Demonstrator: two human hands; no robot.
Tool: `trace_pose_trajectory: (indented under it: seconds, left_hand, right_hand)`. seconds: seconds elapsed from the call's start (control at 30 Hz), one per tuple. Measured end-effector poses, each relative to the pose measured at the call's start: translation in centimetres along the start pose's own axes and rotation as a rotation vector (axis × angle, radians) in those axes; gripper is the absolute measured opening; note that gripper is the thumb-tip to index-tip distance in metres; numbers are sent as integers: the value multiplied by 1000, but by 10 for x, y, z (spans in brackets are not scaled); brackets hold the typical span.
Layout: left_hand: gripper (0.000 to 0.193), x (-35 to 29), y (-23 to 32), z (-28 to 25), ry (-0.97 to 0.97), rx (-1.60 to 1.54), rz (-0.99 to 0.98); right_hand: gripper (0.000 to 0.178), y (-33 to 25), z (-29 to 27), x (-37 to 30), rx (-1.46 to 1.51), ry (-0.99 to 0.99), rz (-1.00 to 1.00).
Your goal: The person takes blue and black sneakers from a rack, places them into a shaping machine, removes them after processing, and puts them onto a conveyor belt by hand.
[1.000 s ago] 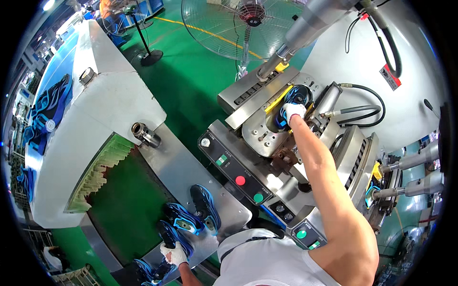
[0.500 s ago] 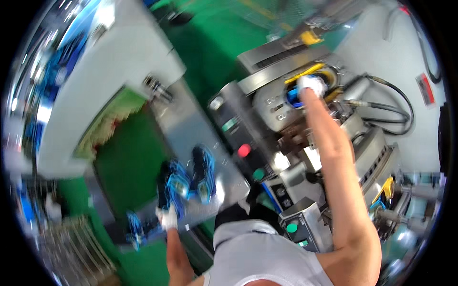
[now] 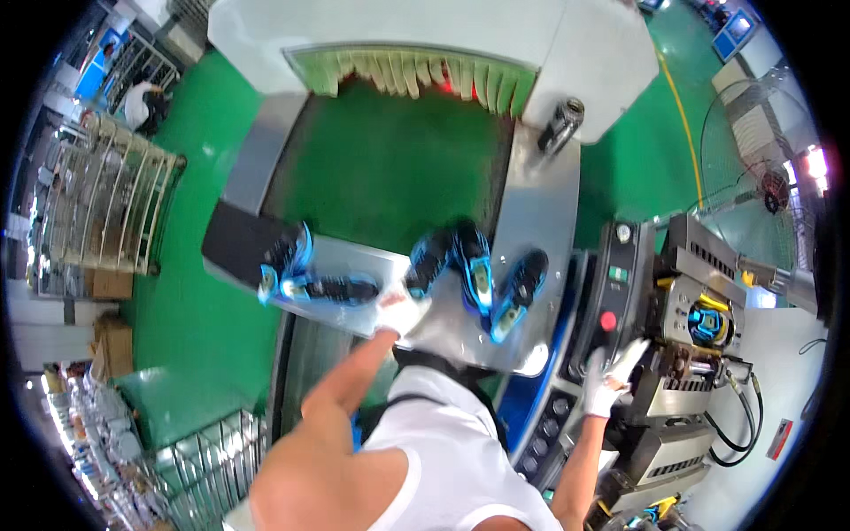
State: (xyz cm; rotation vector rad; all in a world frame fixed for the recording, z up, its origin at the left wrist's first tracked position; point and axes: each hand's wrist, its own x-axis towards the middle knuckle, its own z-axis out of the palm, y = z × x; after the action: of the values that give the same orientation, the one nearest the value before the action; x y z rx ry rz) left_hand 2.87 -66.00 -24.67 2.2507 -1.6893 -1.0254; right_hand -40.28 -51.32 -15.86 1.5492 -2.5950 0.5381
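Note:
Several dark shoes with bright blue edging stand and lie on the metal table in front of me. My left hand (image 3: pixel 400 314), in a white glove, is at the heel of a dark-blue shoe (image 3: pixel 428 263); its fingers are blurred, and I cannot tell whether they grip it. Close by are another shoe (image 3: pixel 474 265), a shoe (image 3: pixel 521 290) at the right and a shoe (image 3: pixel 333 289) lying sideways at the left. My right hand (image 3: pixel 611 380), also gloved, has its fingers stretched beside the control panel (image 3: pixel 611 296). A blue-and-black shoe (image 3: pixel 708 324) sits in the pressing machine (image 3: pixel 682 310).
A white machine housing (image 3: pixel 425 26) with a green strip curtain (image 3: pixel 416 71) spans the far side, over a green belt (image 3: pixel 398 168). The metal table (image 3: pixel 549 208) surrounds the belt. Hoses (image 3: pixel 757 416) loop at the right. Wire racks (image 3: pixel 111 208) stand at the left, and a fan (image 3: pixel 761 168) at the far right.
The view has swung so that the table is now ahead. My right hand has come away from the shoe in the machine. My left hand has shifted to another shoe on the table.

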Motion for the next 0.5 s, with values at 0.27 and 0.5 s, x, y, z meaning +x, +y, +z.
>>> trace_pose_trajectory:
  seconds: [0.27, 0.5]
  left_hand:
    - [92, 29, -34, -63, -286, -264, -50]
    - [96, 64, -58, -79, -338, -274, -222]
  right_hand:
    - [99, -112, 45, 21, -31, -418, 152]
    - [94, -286, 187, 53, -160, -898, 29]
